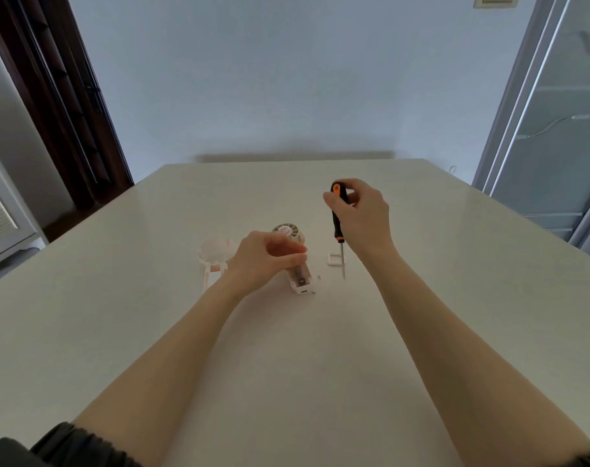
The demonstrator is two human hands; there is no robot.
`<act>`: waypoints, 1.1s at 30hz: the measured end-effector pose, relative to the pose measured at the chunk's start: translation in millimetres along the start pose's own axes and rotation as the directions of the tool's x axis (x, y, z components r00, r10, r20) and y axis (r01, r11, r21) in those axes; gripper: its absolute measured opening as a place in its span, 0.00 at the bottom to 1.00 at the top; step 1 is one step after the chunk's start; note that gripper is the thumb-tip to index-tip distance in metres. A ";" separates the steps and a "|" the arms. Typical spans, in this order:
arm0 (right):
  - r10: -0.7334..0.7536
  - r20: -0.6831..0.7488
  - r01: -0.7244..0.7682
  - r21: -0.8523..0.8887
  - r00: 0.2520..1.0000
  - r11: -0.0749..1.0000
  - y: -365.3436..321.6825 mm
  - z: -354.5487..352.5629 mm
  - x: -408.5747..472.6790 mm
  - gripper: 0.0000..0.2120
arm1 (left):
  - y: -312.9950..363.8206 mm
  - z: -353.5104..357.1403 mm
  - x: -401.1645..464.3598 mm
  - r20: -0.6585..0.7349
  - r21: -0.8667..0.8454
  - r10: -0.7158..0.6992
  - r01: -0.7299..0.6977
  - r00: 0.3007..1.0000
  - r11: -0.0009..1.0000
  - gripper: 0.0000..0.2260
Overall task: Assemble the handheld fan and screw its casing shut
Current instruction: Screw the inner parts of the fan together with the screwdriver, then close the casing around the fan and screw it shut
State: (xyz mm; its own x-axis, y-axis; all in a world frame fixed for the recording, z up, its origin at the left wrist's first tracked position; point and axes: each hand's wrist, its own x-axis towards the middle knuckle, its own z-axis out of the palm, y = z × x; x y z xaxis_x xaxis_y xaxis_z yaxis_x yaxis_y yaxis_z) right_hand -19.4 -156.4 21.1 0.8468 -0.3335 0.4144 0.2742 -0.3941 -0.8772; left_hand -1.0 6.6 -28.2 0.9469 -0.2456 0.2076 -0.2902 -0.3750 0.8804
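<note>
— Two hands are seen over the middle of the pale table (421, 298), toward its far edge. What is held?

— The fan body (295, 261) is gripped by the left hand (263, 261), fingers curled round its handle; the round head points to the far edge, and the open casing, its insides exposed, faces up. The screwdriver (338, 224) is grasped by the right hand (364, 214) near the top of its black-and-orange handle, the shaft upright, its tip close above or on the table just right of the fan.

— And the loose parts?

— The pink cover (214, 256) is laid left of the fan. A small white clip (334, 259) is found beside the shaft. Tiny screws (319, 276) seem scattered by the handle's near end.

— How should the step be done well?

— Probably the cover should be seated flush first. Each screw should then be started straight, the body pinned flat, and light pressure applied so nothing is stripped.
</note>
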 end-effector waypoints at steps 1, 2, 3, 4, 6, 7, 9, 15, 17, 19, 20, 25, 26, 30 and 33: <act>0.026 0.030 -0.025 -0.053 0.999 0.998 4.1 -1.1 0.5 0.12 | 0.5 0.5 0.0 0.000 -0.010 0.008 -0.008 1.000 1.000 0.05; 0.057 0.067 -0.050 -0.107 0.996 0.993 8.5 -1.7 0.5 0.12 | 0.6 1.1 0.2 -0.002 -0.018 0.016 -0.016 1.000 1.000 0.06; 0.094 0.108 -0.075 -0.163 0.990 0.984 13.4 -2.1 0.0 0.11 | 0.7 1.6 0.6 -0.005 -0.021 0.024 -0.024 1.000 0.999 0.07; 0.136 0.146 -0.101 -0.225 0.980 0.969 18.3 -2.2 -0.8 0.12 | 0.3 1.8 0.8 -0.010 -0.018 0.031 -0.031 0.999 0.999 0.07; 0.227 0.199 -0.145 -0.355 0.954 0.924 29.0 -1.2 -2.8 0.12 | -0.4 1.0 1.7 -0.031 -0.019 0.049 -0.050 0.998 0.999 0.08; 0.268 0.208 -0.164 -0.411 0.941 0.897 33.7 -0.5 -3.4 0.11 | -0.4 0.4 2.6 -0.055 -0.026 0.060 -0.061 0.997 0.998 0.08; 0.313 0.201 -0.177 -0.501 0.928 0.847 42.6 0.1 -3.9 0.11 | 0.1 -0.9 4.3 -0.126 -0.010 0.083 -0.085 0.989 0.996 0.06; 0.329 0.144 -0.158 -0.657 0.933 0.737 46.4 -2.9 -8.4 0.07 | -6.5 -2.5 7.2 -0.213 0.268 0.144 -0.084 0.966 0.960 0.14; 0.321 0.140 -0.142 -0.686 0.937 0.713 47.2 -3.4 -8.6 0.04 | -10.7 -0.9 8.5 -0.173 0.327 0.137 -0.075 0.975 0.942 0.20; 0.322 0.138 -0.137 -0.701 0.936 0.700 49.0 -3.2 -9.0 0.08 | -11.5 1.3 8.0 -0.130 0.391 0.144 -0.082 0.981 0.917 0.22; 0.327 0.139 -0.138 -0.706 0.935 0.694 50.5 -3.1 -8.7 0.09 | -11.8 2.3 7.9 -0.105 0.423 0.142 -0.085 0.984 0.902 0.22; 0.298 0.116 -0.117 -0.741 0.948 0.661 49.5 -1.8 -10.5 0.11 | -15.9 4.5 8.8 -0.009 0.533 0.076 -0.059 0.997 0.844 0.19; 0.274 0.105 -0.104 -0.752 0.956 0.651 49.0 -0.7 -11.0 0.11 | -16.0 4.4 9.1 -0.008 0.537 0.076 -0.060 0.997 0.842 0.19; 0.108 0.115 0.004 -0.705 0.988 0.710 41.1 7.7 -10.4 0.11 | -11.8 3.3 15.4 -0.034 0.469 0.100 -0.072 0.994 0.880 0.18; 0.117 0.178 -0.012 -0.502 0.977 0.865 35.7 17.2 -8.8 0.09 | -9.1 2.6 28.2 -0.017 0.475 0.122 -0.100 0.992 0.875 0.18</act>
State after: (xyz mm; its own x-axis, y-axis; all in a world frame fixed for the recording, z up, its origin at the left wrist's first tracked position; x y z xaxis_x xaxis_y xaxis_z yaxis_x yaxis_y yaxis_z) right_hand -9.2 -152.8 -18.0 0.9406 -0.2194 0.2590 -0.0019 -0.7664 -0.6424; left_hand 28.0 0.9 -31.5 0.9065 -0.2746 0.3206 -0.4139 -0.7277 0.5470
